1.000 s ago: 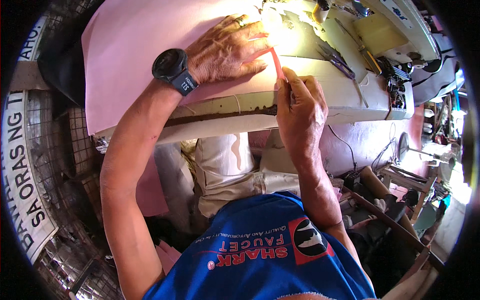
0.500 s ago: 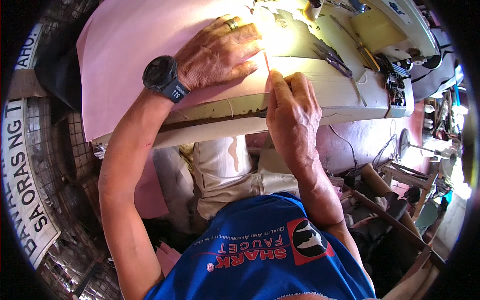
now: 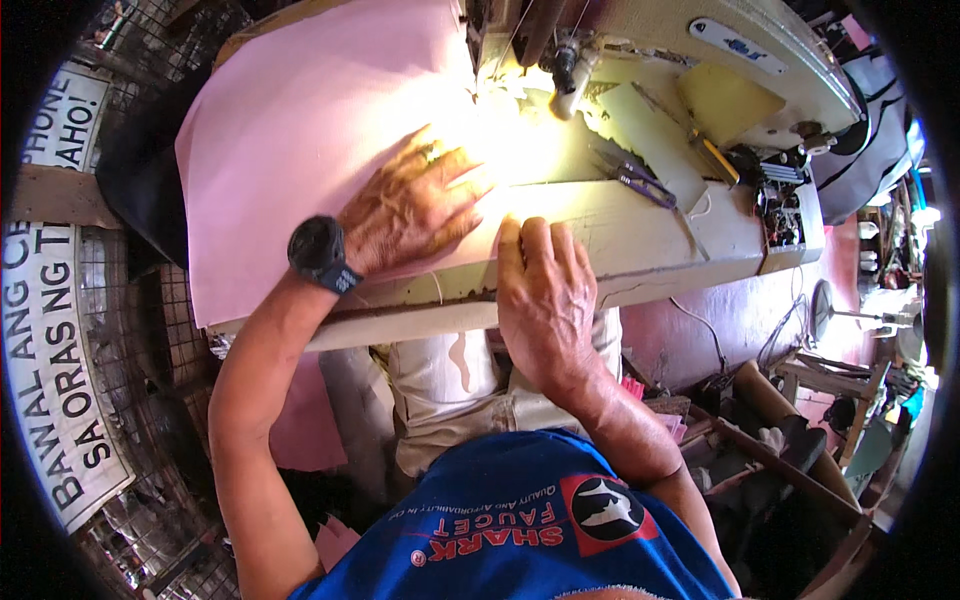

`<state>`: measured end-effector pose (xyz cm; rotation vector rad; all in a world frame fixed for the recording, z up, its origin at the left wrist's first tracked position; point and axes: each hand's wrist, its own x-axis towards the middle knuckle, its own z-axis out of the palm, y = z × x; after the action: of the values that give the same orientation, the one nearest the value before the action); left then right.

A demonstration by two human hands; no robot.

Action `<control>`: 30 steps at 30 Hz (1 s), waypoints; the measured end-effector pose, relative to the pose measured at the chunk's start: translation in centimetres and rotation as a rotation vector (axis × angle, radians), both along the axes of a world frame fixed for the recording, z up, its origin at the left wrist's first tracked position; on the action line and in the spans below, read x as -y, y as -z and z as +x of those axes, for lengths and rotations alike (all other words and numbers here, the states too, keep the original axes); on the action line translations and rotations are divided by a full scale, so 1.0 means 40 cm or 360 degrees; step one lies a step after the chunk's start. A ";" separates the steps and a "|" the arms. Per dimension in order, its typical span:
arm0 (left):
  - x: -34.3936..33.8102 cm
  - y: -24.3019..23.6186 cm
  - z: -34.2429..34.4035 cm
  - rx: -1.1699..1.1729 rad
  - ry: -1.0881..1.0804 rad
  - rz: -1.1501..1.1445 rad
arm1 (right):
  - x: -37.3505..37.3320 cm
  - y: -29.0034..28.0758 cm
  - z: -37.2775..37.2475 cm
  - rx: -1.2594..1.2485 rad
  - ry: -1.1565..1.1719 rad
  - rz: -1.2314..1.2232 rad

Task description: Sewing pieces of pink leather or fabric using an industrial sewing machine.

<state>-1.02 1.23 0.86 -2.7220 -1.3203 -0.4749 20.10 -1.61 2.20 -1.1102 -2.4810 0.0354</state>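
A: Your left hand [image 3: 415, 205] lies flat on the pink cloth [image 3: 300, 150], fingers spread and pointing toward the needle [image 3: 563, 75] of the sewing machine [image 3: 700, 60], pinning the sheet to the desk [image 3: 640, 235]. A dark watch [image 3: 320, 252] sits on that wrist.

B: And the right?

A: Your right hand [image 3: 545, 290] is at the near edge of the cloth, fingers curled together and pressed down on the hem where it meets the desk's front lip. A second ago that hand held a thin red stick — a marker or chalk, too small to tell — upright beside the cloth. Half a second ago it had dropped low against the edge. Now no stick shows at all; whether it is tucked under your fingers, you cannot tell from this view.

B: So what has changed?

A: The marking looks finished and the hand has gone over to holding — both hands now flatten the cloth, the left open on top, the right closed on the edge. The cloth itself covers the left half of the desk, its right border under the bright lamp glare by the needle, a fold hanging off the near side toward your knees.

B: Anything else near?

A: Scissors [image 3: 632, 178] lie on the machine bed just right of the glare, well clear of both hands, and a yellow-handled tool [image 3: 713, 157] lies beyond them. A lettered sign [image 3: 50, 380] hangs at your left.
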 end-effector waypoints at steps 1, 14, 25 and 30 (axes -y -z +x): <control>0.004 0.000 0.006 0.0012 -0.0029 0.0007 | -0.002 -0.003 0.001 0.0013 -0.0013 -0.0016; 0.006 -0.034 -0.006 0.0181 -0.0084 -0.0168 | -0.034 -0.015 -0.020 0.0089 -0.0144 -0.0086; -0.075 -0.043 -0.033 0.0280 0.0044 -0.0065 | -0.090 -0.001 -0.049 0.0063 -0.0080 -0.0060; -0.082 -0.044 -0.038 0.0283 0.0063 -0.0032 | -0.099 0.005 -0.062 -0.0007 -0.0102 -0.0071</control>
<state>-2.55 4.50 2.63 -2.7822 -1.3174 -0.7264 17.63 2.34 2.01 -1.0471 -2.5225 0.1123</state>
